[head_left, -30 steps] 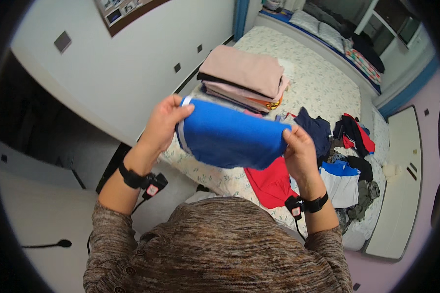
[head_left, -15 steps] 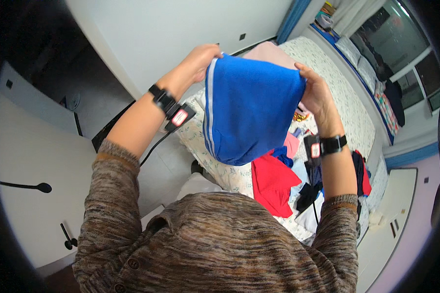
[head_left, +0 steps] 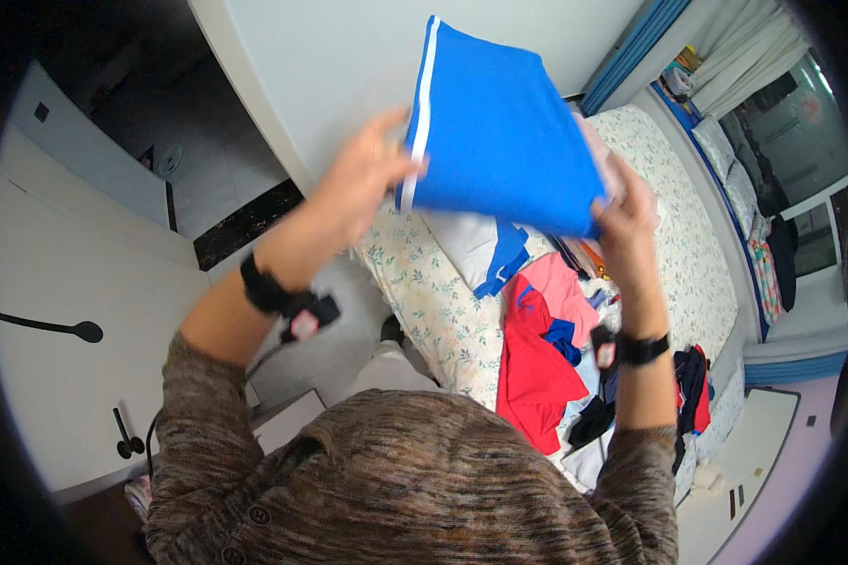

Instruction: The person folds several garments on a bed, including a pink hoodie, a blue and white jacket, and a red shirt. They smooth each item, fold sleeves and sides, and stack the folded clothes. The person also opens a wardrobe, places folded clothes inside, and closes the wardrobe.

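A blue garment (head_left: 499, 122) with a white stripe down its left edge is held up in the air over the bed, folded into a rough rectangle. Blurred by motion, my left hand (head_left: 363, 179) grips it at the lower part of the striped edge. My right hand (head_left: 628, 231) is closed on its lower right corner, with the thumb on the near face. Its exact kind is hard to make out while folded. Below it on the bed lie a white and blue garment (head_left: 471, 250), a red garment (head_left: 537, 377) and a pink one (head_left: 561, 292).
The bed (head_left: 433, 320) has a pale leaf-patterned cover. More dark clothes (head_left: 693, 395) lie at its right side. A white wall (head_left: 330, 56) stands behind the garment, a doorway is at the far left, and a white door (head_left: 57, 282) with a black handle is at left.
The blue garment has risen away from me and now shows a flatter, squarer shape. My left hand has shifted from its top left corner to its lower left edge; more clothes show beneath.
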A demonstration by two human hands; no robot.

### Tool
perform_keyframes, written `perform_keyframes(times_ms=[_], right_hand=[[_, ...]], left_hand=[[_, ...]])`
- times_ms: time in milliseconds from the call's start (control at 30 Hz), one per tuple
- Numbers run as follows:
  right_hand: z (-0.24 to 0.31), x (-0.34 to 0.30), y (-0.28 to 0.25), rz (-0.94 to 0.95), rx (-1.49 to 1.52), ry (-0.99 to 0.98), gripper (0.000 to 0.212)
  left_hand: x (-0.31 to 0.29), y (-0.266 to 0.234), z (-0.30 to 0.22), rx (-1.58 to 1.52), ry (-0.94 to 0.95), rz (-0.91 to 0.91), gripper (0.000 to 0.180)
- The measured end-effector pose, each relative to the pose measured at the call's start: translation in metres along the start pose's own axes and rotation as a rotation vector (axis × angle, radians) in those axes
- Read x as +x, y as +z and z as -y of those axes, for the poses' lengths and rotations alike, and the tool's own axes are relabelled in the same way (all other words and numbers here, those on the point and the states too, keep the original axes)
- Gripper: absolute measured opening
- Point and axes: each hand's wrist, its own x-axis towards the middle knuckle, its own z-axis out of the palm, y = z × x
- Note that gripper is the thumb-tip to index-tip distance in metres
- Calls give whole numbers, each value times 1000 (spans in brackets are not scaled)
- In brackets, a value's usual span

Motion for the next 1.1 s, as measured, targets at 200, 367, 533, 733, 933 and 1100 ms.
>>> perform_keyframes(times_ms=[200, 367, 533, 733, 933, 1100], right_hand=[[-213, -154, 10, -20, 281, 800, 67], [-335, -263, 21, 32, -81, 1251, 68], [-343, -290, 15, 103, -1, 1082, 72], [-299, -267, 13, 70, 45, 1261, 72], [-307, -254, 33, 168, -68, 1076, 70], [-291, -295, 31, 169, -96, 915, 71]], left_hand=[[-102, -38, 202, 96, -766, 65, 46], [-175, -52, 356, 18, -1080, -68, 52], [-206, -58, 397, 8, -1139, -74, 56], [-195, -66, 372, -79, -1150, 12, 59], [-180, -74, 359, -36, -1173, 41, 59], [-195, -77, 365, 16, -1287, 129, 56]])
